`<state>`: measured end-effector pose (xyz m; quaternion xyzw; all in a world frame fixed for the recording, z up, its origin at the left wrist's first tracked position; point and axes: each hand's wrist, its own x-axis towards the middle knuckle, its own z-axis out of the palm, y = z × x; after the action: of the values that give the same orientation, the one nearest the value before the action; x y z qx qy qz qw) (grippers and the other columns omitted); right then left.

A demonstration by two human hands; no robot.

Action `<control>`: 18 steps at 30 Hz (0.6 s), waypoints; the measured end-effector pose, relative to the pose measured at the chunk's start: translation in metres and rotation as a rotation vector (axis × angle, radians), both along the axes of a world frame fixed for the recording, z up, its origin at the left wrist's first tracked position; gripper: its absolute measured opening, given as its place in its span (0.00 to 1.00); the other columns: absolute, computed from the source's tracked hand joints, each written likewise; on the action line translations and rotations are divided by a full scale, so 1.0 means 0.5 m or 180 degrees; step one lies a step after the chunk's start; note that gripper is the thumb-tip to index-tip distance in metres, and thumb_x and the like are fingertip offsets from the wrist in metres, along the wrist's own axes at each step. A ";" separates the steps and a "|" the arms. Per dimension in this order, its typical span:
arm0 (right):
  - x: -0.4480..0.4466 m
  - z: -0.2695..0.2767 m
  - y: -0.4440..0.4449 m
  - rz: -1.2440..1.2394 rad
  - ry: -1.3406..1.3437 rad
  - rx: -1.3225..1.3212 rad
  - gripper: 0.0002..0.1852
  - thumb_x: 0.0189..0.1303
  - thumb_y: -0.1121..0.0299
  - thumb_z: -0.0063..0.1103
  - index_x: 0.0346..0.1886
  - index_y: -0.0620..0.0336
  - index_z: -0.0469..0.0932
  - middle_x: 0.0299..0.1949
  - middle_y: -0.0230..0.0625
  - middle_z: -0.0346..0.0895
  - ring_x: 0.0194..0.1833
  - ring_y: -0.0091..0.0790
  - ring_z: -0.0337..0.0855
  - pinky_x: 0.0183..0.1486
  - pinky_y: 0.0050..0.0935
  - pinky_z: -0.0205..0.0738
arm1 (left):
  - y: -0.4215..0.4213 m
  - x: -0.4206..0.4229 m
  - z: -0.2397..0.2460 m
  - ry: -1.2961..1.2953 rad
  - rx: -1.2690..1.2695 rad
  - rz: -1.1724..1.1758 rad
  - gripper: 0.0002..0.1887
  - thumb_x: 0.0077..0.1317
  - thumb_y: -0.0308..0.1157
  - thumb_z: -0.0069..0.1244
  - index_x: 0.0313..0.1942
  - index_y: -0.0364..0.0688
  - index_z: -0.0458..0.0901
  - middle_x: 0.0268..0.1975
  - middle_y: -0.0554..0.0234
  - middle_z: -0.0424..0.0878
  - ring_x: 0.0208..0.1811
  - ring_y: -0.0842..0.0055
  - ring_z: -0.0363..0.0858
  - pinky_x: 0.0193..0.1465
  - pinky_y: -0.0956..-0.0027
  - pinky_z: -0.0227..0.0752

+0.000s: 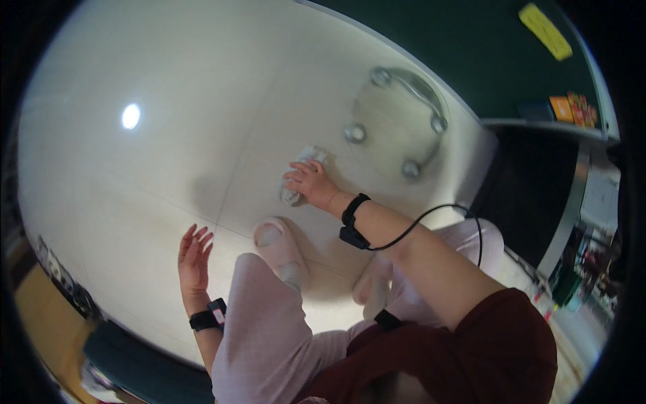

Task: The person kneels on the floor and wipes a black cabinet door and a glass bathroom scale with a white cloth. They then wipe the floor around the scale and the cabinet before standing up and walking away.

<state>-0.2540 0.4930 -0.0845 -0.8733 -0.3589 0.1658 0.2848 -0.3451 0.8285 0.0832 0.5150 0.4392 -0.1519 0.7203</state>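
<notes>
My right hand (313,186) presses down on a folded whitish cloth (314,153) on the pale tiled floor (166,166). Its fingers curl over the top of the cloth and hide part of it. Off to the left, my left hand (194,257) is raised beside my knee, fingers apart and holding nothing. Just beyond the cloth, to its upper right, lies a round clear disc (388,121) with several shiny metal fittings around its edge; it may be a glass scale.
My slippered foot (280,242) stands close below the cloth. A black cable (439,209) loops from my right wristband. A dark green surface (454,55) bearing a yellow strip (545,31) borders the floor at upper right. A dark padded piece (146,363) lies at lower left.
</notes>
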 end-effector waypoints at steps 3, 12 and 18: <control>-0.118 0.051 -0.090 0.0466 0.0283 0.0071 0.15 0.51 0.71 0.59 0.44 0.43 0.78 0.58 0.21 0.73 0.69 0.35 0.61 0.70 0.52 0.48 | -0.008 0.024 0.010 -0.0066 0.0056 -0.0252 0.21 0.72 0.33 0.44 0.64 0.40 0.67 0.57 0.56 0.77 0.57 0.70 0.76 0.59 0.67 0.67; -0.292 0.190 -0.385 0.0993 0.0995 -0.0368 0.18 0.45 0.72 0.63 0.42 0.41 0.78 0.58 0.25 0.71 0.68 0.34 0.62 0.70 0.49 0.49 | -0.027 0.068 0.030 -0.0389 0.0086 -0.1038 0.21 0.72 0.34 0.45 0.64 0.41 0.68 0.58 0.58 0.77 0.60 0.71 0.74 0.61 0.68 0.65; -0.419 0.223 -0.462 -0.0263 0.0740 -0.0775 0.17 0.43 0.77 0.63 0.37 0.43 0.80 0.55 0.28 0.70 0.63 0.36 0.66 0.68 0.46 0.53 | -0.056 0.099 0.046 -0.0818 -0.0121 -0.1672 0.21 0.71 0.35 0.46 0.62 0.41 0.70 0.57 0.58 0.78 0.60 0.71 0.74 0.62 0.67 0.64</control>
<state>-0.4637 0.2618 0.0268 -0.8903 -0.2646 0.2961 0.2230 -0.2955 0.8003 0.1061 0.6125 0.1931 -0.2750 0.7155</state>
